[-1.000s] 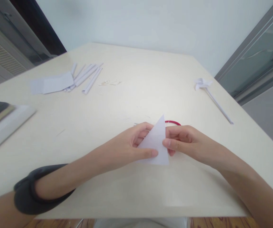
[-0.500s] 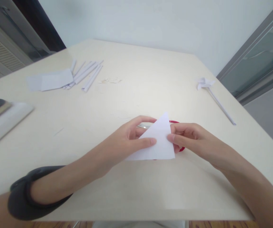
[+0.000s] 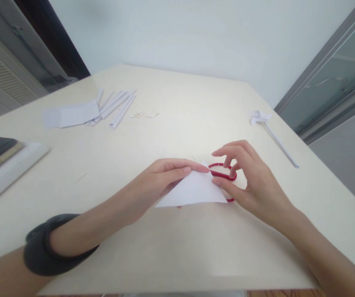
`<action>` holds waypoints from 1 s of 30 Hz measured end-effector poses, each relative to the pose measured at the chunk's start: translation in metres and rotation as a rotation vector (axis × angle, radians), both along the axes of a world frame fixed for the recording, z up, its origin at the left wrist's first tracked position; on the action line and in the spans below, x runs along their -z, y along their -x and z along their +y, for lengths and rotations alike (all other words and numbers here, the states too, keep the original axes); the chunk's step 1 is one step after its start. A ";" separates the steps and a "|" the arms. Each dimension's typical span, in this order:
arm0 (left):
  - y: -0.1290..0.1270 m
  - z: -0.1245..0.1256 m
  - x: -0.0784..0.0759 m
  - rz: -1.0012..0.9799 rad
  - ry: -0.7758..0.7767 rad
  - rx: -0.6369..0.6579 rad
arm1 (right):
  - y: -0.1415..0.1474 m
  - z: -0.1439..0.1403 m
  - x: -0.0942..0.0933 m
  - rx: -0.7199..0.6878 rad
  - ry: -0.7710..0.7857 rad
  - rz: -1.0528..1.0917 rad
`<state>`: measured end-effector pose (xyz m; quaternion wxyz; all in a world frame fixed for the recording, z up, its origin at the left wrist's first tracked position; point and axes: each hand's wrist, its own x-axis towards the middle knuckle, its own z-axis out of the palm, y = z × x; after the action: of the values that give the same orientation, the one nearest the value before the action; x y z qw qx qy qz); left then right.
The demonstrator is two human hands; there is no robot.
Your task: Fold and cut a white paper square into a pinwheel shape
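Left hand holding triangular white paper, right hand curved near red handles, paper pinwheel beyond

No readable text or numbers.

The cream table bears paper tubes, sheets, scissors and a pinwheel.

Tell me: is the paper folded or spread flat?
Probably folded: the paper in the left hand has a triangular outline, though separate layers cannot be made out.
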<state>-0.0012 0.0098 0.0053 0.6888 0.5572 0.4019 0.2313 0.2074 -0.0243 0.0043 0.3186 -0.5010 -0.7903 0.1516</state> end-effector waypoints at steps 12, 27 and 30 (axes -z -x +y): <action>0.003 0.000 -0.002 0.061 -0.115 -0.032 | 0.005 -0.009 -0.011 -0.072 0.173 0.108; 0.000 -0.005 -0.009 -0.065 -0.062 0.094 | 0.015 -0.014 -0.011 -0.175 0.568 0.168; 0.000 -0.005 -0.007 -0.070 -0.042 0.081 | 0.015 -0.014 -0.010 -0.155 0.584 0.139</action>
<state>-0.0015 0.0051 0.0124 0.6993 0.5790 0.3499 0.2309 0.1920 -0.0383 0.0139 0.2020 -0.4979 -0.7254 0.4302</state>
